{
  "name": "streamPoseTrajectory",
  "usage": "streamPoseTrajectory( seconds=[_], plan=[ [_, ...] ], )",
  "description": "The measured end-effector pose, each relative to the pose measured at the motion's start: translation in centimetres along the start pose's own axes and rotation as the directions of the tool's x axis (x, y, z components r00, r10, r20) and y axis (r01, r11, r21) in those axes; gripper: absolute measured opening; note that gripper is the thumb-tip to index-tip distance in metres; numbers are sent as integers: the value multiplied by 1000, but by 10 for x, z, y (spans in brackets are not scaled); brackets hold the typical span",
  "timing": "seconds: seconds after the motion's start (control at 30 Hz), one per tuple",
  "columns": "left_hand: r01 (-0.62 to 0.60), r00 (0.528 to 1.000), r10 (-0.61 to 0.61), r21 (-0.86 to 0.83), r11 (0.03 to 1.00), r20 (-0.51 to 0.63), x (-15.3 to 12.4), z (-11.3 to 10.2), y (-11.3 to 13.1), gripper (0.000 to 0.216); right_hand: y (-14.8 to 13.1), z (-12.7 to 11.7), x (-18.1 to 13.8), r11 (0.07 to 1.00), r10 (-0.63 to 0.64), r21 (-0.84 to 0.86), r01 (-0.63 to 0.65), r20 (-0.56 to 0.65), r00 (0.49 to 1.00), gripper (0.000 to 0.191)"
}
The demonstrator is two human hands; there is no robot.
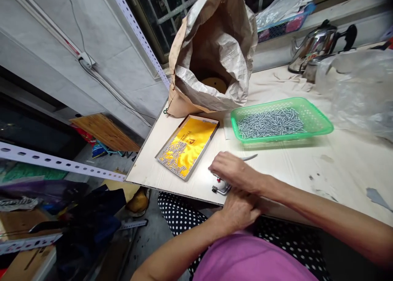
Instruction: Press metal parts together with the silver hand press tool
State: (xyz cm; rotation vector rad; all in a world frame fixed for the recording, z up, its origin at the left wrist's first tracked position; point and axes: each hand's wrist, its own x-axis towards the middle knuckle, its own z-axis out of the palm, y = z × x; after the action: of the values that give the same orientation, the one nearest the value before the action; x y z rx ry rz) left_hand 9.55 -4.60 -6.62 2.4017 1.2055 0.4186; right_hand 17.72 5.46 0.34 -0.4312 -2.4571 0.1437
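At the table's front edge sits a small metal device (221, 187) with a red detail and a dark knob; its upper part is hidden under my right hand (231, 168). That hand is closed, fingers curled down over the device, and what they grip is out of sight. Just below, at the edge, my left hand (241, 209) is curled closed under my right wrist, its contents hidden. A shallow tray (200, 160) with a yellow printed lining holds loose short metal pins (172, 156) to the left. Behind stands a green plastic basket (319, 123) holding many similar silvery pins (272, 123).
A large open paper sack (184, 93) stands behind the tray. A thin curved metal strip (250, 157) lies beyond my right hand. Farther right are a metal kettle (319, 43), clear plastic bags (362, 88) and a grey scrap (378, 198). A perforated metal rail (61, 162) runs left.
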Motion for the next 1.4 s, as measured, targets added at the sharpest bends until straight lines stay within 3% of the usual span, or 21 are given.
streamPoseTrajectory(
  seconds=[0.07, 0.13, 0.2, 0.3, 0.37, 0.43, 0.5, 0.6, 0.7, 0.87, 1.0, 1.07, 1.13, 1.2, 1.3, 1.4],
  plan=[
    [-59, 995, 62, 39, 997, -79, -1, -16, -2, 43, 17, -32, 3, 992, 59, -102, -73, -135, 989, 22],
    [-43, 976, 66, 115, 992, -207, -3, -43, -14, 35, 41, -65, 0, 951, 155, -232, -206, -221, 963, 21],
    [115, 935, -37, 202, 973, -354, -5, -77, -37, 26, 64, -91, -9, 868, 264, -355, -346, -260, 929, 21],
    [426, 870, -264, 365, 828, -417, -8, -128, -89, 23, 74, -102, -33, 762, 401, -430, -484, -273, 874, 26],
    [544, 832, -392, 434, 718, -393, -10, -152, -125, 24, 60, -88, -50, 793, 431, -376, -479, -210, 878, 29],
    [572, 820, -480, 487, 659, -313, -13, -165, -154, 26, 34, -63, -66, 871, 421, -228, -435, -108, 900, 26],
    [553, 823, -519, 529, 644, -229, -14, -170, -171, 28, 7, -34, -78, 888, 445, -136, -440, 4, 896, 22],
    [448, 873, -466, 606, 658, -140, -14, -173, -182, 29, -21, 1, -89, 845, 531, -170, -507, 154, 833, 20],
    [312, 920, -390, 649, 693, -26, -14, -175, -189, 29, -26, 19, -94, 806, 589, -223, -549, 203, 783, 12],
    [366, 916, -397, 544, 756, -64, -17, -175, -202, 33, -21, 22, -94, 798, 597, -253, -547, 212, 773, 6],
    [347, 926, -374, 525, 777, -57, -18, -178, -202, 32, -21, 17, -91, 789, 613, -250, -562, 252, 749, 4],
    [351, 934, -342, 473, 808, -108, -15, -180, -194, 32, -21, 16, -91, 785, 619, -246, -568, 261, 741, 5],
    [405, 912, -350, 328, 853, -214, -9, -179, -178, 32, -20, 16, -92, 786, 618, -241, -569, 257, 743, 5],
    [477, 860, -442, 93, 874, -256, -4, -172, -152, 34, -20, 17, -92, 788, 614, -241, -566, 256, 746, 5],
    [551, 812, -580, -235, 801, -70, 2, -151, -104, 39, -20, 14, -92, 787, 617, -247, -565, 291, 731, 7],
    [640, 754, -643, -374, 671, 135, 5, -127, -70, 41, -21, 11, -91, 792, 611, -245, -559, 327, 721, 11]
  ],
)
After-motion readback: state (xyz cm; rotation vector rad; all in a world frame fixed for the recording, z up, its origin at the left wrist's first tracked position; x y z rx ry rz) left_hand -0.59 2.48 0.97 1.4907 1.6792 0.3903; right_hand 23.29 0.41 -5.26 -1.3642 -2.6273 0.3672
